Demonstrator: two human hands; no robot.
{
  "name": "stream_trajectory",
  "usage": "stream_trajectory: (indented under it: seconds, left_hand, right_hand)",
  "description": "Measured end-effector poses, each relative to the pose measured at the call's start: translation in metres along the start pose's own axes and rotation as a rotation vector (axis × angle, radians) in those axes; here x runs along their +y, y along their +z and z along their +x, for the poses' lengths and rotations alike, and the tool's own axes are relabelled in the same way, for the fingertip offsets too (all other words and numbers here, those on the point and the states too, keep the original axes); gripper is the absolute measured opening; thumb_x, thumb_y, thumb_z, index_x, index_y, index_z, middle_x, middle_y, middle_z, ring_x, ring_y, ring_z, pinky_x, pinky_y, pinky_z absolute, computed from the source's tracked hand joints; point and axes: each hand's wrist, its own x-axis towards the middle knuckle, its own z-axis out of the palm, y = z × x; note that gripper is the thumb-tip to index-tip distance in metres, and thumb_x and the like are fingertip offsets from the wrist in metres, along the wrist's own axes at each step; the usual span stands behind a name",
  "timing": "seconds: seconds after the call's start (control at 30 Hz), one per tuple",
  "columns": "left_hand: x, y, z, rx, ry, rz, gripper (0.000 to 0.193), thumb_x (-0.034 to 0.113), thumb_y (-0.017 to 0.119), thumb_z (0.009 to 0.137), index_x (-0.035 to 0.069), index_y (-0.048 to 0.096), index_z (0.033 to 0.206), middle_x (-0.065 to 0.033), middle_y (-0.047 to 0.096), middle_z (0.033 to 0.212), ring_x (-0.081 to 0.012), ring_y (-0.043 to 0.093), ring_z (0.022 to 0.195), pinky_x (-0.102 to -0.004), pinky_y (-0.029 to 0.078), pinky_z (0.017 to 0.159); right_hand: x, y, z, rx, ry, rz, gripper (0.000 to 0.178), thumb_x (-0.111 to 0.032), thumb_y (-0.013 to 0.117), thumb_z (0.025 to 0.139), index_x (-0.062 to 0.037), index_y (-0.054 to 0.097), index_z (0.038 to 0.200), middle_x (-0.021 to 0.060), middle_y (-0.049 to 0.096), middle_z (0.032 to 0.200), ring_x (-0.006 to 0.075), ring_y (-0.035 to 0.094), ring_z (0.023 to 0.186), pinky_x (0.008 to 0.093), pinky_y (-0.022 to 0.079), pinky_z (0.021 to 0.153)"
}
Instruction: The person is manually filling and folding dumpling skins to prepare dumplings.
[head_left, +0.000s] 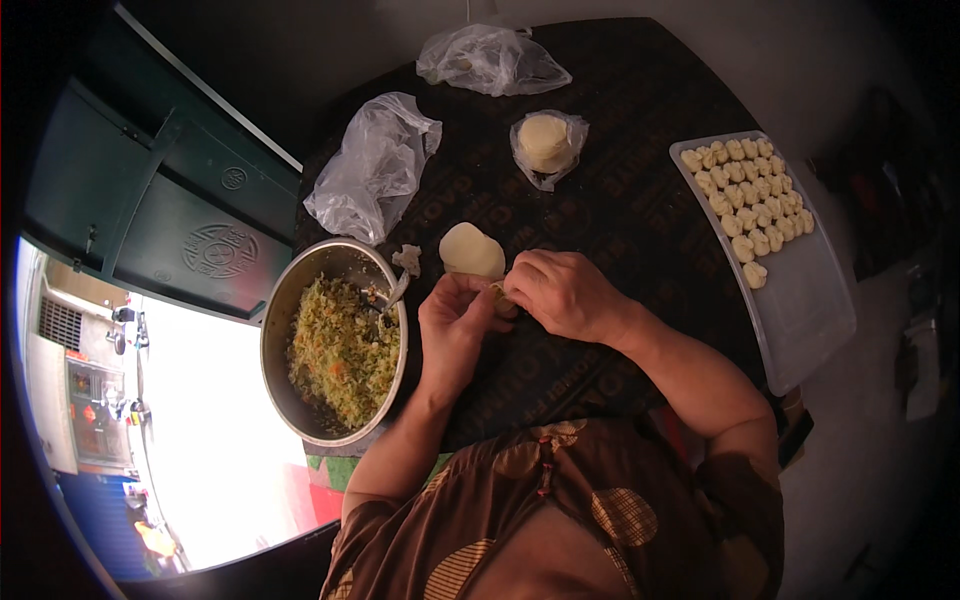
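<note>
My left hand [453,318] and my right hand [562,295] meet over the near middle of the dark table, fingers closed on a small dumpling [503,302]. Only a little of its pale dough shows between the fingertips. Just beyond my left hand lie flat round dumpling wrappers [470,249]. To the left stands a steel bowl [272,330] of chopped vegetable filling [340,355], with a metal spoon [397,291] resting at its right side. A crumpled whitish scrap [407,260] lies between bowl and wrappers.
At the right, a pale plastic tray [800,330] carries rows of finished dumplings [745,195]. A stack of wrappers [545,140] sits in a clear bag farther back. Two crumpled plastic bags [375,165] lie along the far side. A dark green door [190,190] stands beyond the table's left edge.
</note>
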Motion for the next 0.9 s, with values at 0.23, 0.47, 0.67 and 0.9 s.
stream_trajectory:
  seconds: [0.23, 0.47, 0.67, 0.9]
  left_hand:
    - [-0.01, -0.001, 0.0, -0.051, 0.051, 0.087, 0.005, -0.002, 0.057, 0.088, -0.001, 0.055, 0.092, -0.0076, 0.065, 0.082, -0.0115, 0.063, 0.072, -0.0232, 0.053, 0.063]
    - [-0.009, -0.002, 0.0, -0.073, 0.057, 0.102, 0.005, -0.003, 0.057, 0.087, -0.001, 0.055, 0.091, -0.0059, 0.063, 0.08, -0.0109, 0.062, 0.071, -0.0228, 0.051, 0.064]
    - [-0.008, -0.003, 0.0, -0.091, 0.044, 0.118, 0.008, -0.003, 0.057, 0.087, -0.001, 0.055, 0.095, -0.0062, 0.064, 0.082, -0.0105, 0.062, 0.07, -0.0227, 0.051, 0.063]
    - [-0.003, 0.0, 0.001, -0.023, 0.016, -0.012, 0.012, -0.001, 0.056, 0.088, -0.003, 0.052, 0.099, -0.0112, 0.065, 0.088, -0.0147, 0.064, 0.071, -0.0263, 0.055, 0.065]
  right_hand:
    - [-0.001, 0.004, -0.003, -0.008, 0.012, 0.044, 0.013, 0.0, 0.064, 0.075, -0.004, 0.052, 0.078, 0.0089, 0.054, 0.073, 0.028, 0.058, 0.066, 0.0367, 0.047, 0.057]
    - [-0.004, -0.001, 0.002, 0.01, 0.083, 0.133, 0.017, 0.0, 0.068, 0.073, -0.0043, 0.052, 0.079, 0.0091, 0.055, 0.078, 0.029, 0.059, 0.071, 0.0376, 0.048, 0.06]
    - [0.0, -0.004, 0.001, -0.099, 0.044, 0.092, 0.013, -0.008, 0.063, 0.082, -0.004, 0.051, 0.082, 0.0119, 0.055, 0.081, 0.0294, 0.06, 0.076, 0.0381, 0.05, 0.064]
    - [-0.001, -0.003, 0.0, -0.046, 0.065, 0.07, 0.01, -0.005, 0.061, 0.082, -0.0027, 0.052, 0.084, 0.0122, 0.056, 0.081, 0.03, 0.06, 0.076, 0.0384, 0.05, 0.065]
